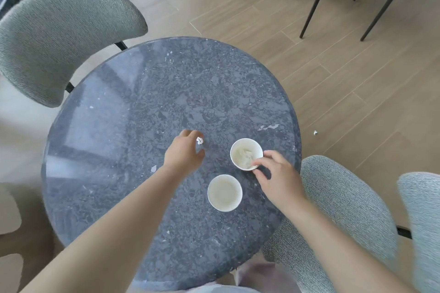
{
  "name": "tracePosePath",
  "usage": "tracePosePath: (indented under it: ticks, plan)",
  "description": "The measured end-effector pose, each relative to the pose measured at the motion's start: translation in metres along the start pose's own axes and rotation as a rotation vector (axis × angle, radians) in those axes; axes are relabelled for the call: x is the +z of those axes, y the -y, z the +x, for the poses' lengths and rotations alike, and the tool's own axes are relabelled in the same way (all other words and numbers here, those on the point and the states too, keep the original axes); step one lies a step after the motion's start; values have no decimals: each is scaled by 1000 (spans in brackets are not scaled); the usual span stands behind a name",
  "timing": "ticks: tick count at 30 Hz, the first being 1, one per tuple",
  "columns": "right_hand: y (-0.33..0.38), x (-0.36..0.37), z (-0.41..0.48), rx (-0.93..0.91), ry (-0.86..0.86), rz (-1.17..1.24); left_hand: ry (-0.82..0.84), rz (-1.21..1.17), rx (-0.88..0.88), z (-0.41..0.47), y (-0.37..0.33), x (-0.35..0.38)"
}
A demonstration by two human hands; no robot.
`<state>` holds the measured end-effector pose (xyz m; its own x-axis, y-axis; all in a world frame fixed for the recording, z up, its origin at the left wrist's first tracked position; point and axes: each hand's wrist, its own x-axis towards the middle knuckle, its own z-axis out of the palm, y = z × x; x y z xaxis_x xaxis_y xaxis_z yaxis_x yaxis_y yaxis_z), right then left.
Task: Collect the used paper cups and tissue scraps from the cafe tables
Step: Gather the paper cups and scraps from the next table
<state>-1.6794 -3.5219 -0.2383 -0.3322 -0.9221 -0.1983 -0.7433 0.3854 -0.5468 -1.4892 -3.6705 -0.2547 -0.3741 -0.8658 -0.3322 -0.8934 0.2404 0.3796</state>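
Observation:
Two white paper cups stand on the round dark stone table (142, 93). The farther cup (242, 152) has crumpled tissue inside, and my right hand (276, 173) pinches its near rim between fingertips and thumb. The nearer cup (225, 194) looks empty and stands untouched between my arms. A small white tissue scrap (199, 141) lies on the table left of the cups. My left hand (184, 153) hovers at it, fingers and thumb curved around the scrap with a gap showing. I cannot see them touching it.
Another tissue scrap (315, 132) lies on the wooden floor right of the table. A grey-green chair (59, 31) stands at the far left, and two bluish chairs (342, 197) stand close on the right. Black chair legs (309, 7) and a table base are farther back.

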Motion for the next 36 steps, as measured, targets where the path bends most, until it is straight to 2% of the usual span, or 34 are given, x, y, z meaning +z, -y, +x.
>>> tracePosePath:
  ticks: [6, 13, 18, 21, 26, 29, 33, 36]
  plan:
    - [-2, 3, -5, 13, -26, 4, 102, 60, 36, 22, 6, 22]
    - [-1, 2, -5, 35, -25, 33, 239, -50, 120, 6, 8, 31]
    - [0, -2, -5, 19, -29, 38, 78, -293, 68, -25, -4, 12]
    - [-2, -8, -10, 9, -51, 71, -32, -371, 138, -50, -18, -7]
    - [-4, -22, -29, -36, -86, 101, -15, -182, 327, -92, -34, -14]
    - [-7, -27, -43, -48, -88, 72, 8, 9, 309, -106, -42, -8]
    - [-14, -28, -59, -74, -102, 23, -41, 25, 287, -123, -50, 5]
    - [-17, -26, -70, -88, -77, 4, 23, 116, 342, -137, -54, 18]
